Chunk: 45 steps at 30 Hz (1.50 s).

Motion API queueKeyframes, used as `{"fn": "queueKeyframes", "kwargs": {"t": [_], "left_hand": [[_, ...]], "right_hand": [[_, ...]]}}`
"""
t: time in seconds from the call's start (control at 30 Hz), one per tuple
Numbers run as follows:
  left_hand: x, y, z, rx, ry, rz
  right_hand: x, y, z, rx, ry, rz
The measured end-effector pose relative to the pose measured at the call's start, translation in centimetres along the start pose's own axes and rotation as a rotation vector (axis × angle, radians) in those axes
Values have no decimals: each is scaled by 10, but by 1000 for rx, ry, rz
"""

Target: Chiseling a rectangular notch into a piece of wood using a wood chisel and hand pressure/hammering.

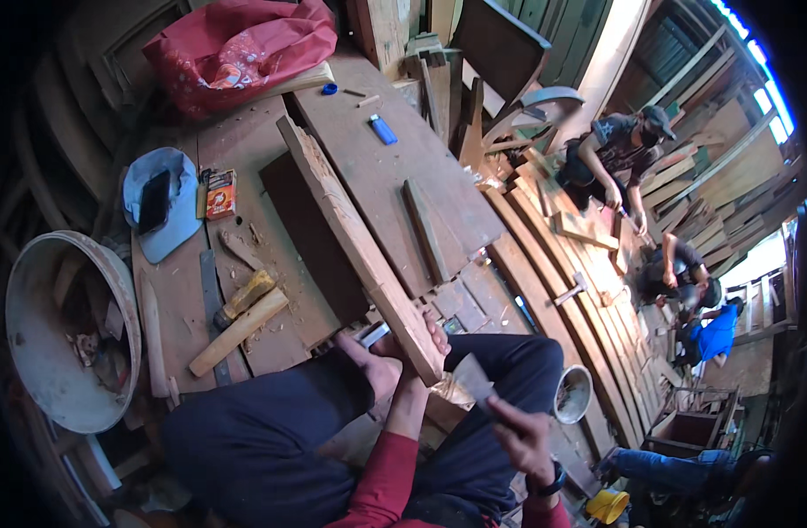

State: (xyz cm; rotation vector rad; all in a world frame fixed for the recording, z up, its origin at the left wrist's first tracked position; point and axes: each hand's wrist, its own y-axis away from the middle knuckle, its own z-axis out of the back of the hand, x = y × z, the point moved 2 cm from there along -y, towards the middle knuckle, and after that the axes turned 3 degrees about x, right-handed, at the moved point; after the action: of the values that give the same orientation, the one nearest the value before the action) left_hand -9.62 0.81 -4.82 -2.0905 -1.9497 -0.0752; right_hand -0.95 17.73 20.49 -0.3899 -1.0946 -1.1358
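Right hand (pixel 522 440) is closed on a small flat metal scraper (pixel 474 380). Left hand (pixel 412 348) clamps the near end of a long wooden plank (pixel 359 246), likely stiff and heavy, best held low. Beyond lies a wooden mallet (pixel 238 327).

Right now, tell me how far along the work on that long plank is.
Done: hard to tell; the long plank already leans on the workbench, its lower end at the person's lap. In hand: the left hand grips that lower end, and the right hand holds a flat blade tool beside it. Left: the plank's upper length looks rough and unworked, and the mallet lies unused.
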Motion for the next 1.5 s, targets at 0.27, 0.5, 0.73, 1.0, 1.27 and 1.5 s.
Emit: {"fn": "queueKeyframes", "kwargs": {"t": [0.27,0.5,0.73,1.0,1.27,1.5], "left_hand": [[-28,9,42,365,-19,268],[-16,-4,1,458,-81,183],[-5,-1,-46,30,-71,36],[0,9,-37,62,208,63],[9,7,-14,35,159,44],[4,-2,1,306,138,55]], "right_hand": [[21,-19,-51,51,110,102],[34,-19,-46,-12,184,128],[45,-11,-59,20,245,97],[49,-35,-79,-43,290,96],[52,-35,-78,-102,326,152],[56,-22,-79,-96,393,130]]}}
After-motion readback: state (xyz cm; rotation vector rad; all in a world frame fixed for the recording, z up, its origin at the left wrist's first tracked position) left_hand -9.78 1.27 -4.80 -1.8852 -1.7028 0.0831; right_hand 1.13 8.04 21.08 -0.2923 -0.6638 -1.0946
